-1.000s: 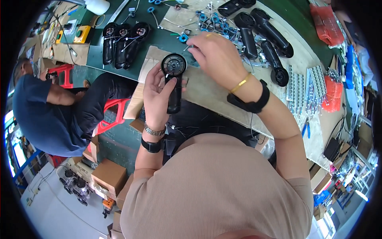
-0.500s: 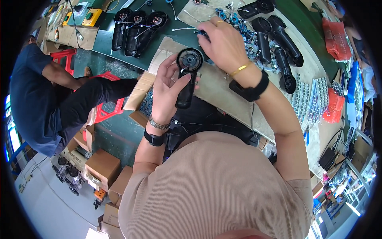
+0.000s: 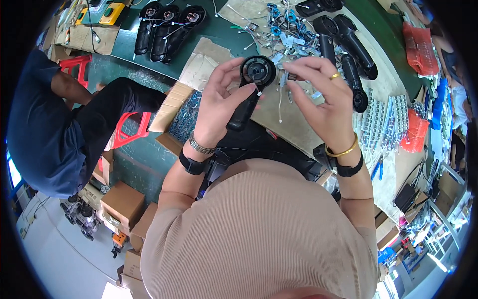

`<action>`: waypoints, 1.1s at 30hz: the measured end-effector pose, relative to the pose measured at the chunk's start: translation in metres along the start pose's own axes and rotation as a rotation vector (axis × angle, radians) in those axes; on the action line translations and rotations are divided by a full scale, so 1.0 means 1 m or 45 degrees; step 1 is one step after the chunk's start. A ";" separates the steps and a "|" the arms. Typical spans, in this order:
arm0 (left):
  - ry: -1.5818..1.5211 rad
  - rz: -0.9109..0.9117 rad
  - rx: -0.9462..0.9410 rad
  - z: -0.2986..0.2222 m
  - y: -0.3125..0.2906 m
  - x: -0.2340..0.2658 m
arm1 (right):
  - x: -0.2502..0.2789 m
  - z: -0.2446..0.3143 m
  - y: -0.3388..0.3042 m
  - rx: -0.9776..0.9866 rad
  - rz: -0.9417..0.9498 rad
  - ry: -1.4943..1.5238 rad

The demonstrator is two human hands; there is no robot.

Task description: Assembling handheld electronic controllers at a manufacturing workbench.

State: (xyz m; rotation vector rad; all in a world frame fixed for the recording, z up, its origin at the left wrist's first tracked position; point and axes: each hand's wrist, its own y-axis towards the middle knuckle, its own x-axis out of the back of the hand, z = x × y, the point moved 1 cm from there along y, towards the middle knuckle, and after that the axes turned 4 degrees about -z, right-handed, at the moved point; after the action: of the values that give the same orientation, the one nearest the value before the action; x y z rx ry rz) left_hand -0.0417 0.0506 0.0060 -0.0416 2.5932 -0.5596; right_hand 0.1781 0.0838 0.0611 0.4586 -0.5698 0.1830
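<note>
A black handheld-fan shell (image 3: 242, 113), with a round head and a straight handle, is gripped in my left hand (image 3: 213, 107). Its open head faces up, and my thumb presses at the neck beside a small white connector. Just right of the head, the thumb and fingers of my right hand (image 3: 326, 102) pinch a small part with white wire leads (image 3: 283, 79); the fingers partly hide it. Beyond both hands lies a heap of wired parts with blue rings (image 3: 284, 25) on the bench.
Several black shells (image 3: 343, 40) lie at the right, and more with wires (image 3: 169, 35) at the far left. A cardboard box (image 3: 167, 117) of blue ring parts stands left of my arm. Blue-handled pliers (image 3: 378, 169) rest at right. Another person (image 3: 50, 129) sits at left.
My right hand has come back from the parts heap toward me, bringing the small wired part beside the shell. My left hand has shifted slightly right with the shell.
</note>
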 end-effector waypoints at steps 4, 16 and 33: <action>0.020 0.024 -0.055 0.006 -0.001 -0.012 | -0.006 0.005 -0.009 0.001 -0.002 0.005; 0.176 0.122 -0.146 0.016 0.000 -0.024 | -0.009 -0.006 -0.021 0.047 -0.001 -0.120; 0.179 0.266 0.003 0.005 0.000 -0.024 | 0.014 -0.004 -0.007 0.313 0.152 -0.414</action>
State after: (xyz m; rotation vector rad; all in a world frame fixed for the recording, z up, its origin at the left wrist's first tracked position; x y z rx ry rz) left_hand -0.0182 0.0519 0.0134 0.2762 2.6890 -0.5050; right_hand 0.1940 0.0805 0.0636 0.7001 -0.8996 0.2973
